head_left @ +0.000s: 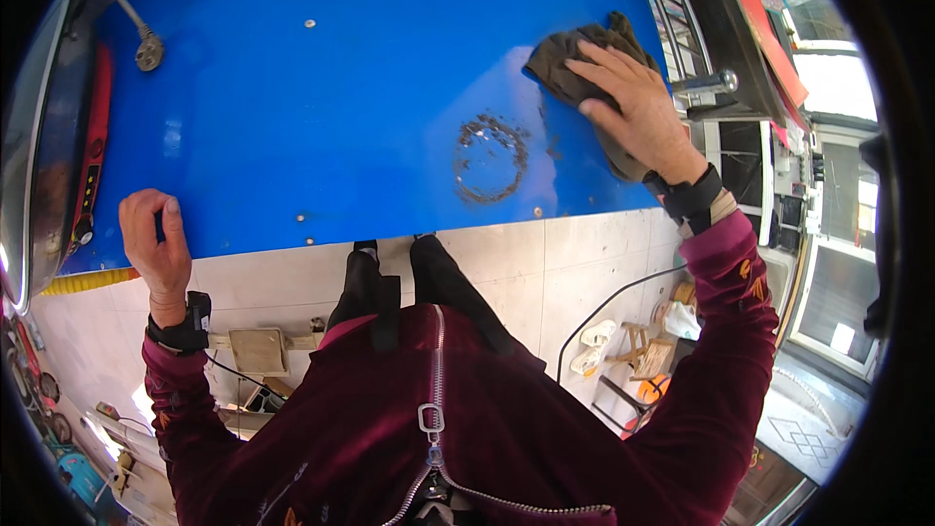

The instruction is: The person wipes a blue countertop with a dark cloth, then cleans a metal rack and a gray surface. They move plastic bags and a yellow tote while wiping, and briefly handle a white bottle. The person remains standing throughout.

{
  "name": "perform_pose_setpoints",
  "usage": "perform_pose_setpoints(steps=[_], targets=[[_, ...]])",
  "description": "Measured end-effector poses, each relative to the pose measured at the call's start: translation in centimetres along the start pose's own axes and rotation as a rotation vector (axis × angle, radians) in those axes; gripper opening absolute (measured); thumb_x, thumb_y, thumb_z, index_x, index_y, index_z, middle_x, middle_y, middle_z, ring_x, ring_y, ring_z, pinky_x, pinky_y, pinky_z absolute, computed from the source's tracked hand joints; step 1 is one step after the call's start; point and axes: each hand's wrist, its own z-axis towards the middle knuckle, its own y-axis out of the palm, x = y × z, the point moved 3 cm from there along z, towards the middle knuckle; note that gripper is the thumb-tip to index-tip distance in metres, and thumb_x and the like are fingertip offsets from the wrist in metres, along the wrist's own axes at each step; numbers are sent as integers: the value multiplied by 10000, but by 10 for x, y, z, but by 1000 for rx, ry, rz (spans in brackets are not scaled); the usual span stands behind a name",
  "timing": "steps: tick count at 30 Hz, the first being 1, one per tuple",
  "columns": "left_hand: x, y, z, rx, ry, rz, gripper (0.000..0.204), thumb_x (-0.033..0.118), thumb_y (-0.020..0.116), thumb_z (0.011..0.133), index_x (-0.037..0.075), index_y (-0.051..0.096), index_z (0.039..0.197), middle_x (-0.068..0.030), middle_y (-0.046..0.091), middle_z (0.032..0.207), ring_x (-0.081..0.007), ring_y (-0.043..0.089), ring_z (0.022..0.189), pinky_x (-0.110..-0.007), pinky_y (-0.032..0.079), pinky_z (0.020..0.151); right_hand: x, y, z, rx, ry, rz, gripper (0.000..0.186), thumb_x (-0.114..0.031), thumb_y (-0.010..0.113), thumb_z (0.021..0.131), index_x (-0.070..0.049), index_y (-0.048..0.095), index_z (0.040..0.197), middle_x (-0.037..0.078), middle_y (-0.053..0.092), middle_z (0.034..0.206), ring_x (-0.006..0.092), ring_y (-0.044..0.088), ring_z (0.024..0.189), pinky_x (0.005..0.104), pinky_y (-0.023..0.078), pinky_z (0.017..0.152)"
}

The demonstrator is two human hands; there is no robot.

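Note:
My right hand presses on a dark, crumpled cloth at the right end of a blue tabletop, its fingers spread over the fabric. Left of the cloth, a rough ring of dark grime with pale flecks marks the surface, and a few smudges trail beside it. My left hand rests by the near left edge of the table, fingers curled in with nothing seen in them.
At the left end lie a power plug, a red strip and a glass-fronted appliance. Metal racks and a dark panel border the right end. On the floor below sit white slippers and a small wooden stool.

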Motion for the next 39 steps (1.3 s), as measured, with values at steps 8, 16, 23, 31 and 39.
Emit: perform_pose_setpoints(steps=[8,16,23,31,39], targets=[[17,1,0,48,-44,146,43,53,592,902,22,563,902,-119,588,892,-280,547,857,-359,442,764,37,9,-23,67,-158,-324,580,-138,662,806,-321,514,1336,-37,516,1344,251,420,1299,477,402,989],[151,49,-3,107,-27,132,108,16,666,827,29,594,907,-137,610,967,-302,563,930,-387,440,817,97,11,-35,147,-379,-14,508,-14,564,809,-265,596,1249,-25,608,1208,249,523,1129,372,407,842],[251,97,9,22,-1,-32,175,15,695,755,47,599,898,-111,596,952,-295,546,893,-377,438,784,48,-5,-114,43,-612,134,415,-64,607,758,-241,658,1129,-45,608,1161,206,526,1070,379,363,857],[262,110,7,-8,34,-71,197,82,696,765,73,603,939,-82,579,987,-279,507,918,-369,407,786,80,-17,-142,-62,-519,6,458,11,599,727,-173,648,1143,-31,569,1233,266,497,1125,407,366,893],[261,115,4,58,67,-46,218,116,689,757,90,609,959,-67,571,1000,-265,500,922,-372,385,791,29,3,-95,11,-665,40,488,-5,602,728,-180,624,1183,-11,524,1264,275,480,1090,376,387,834]])
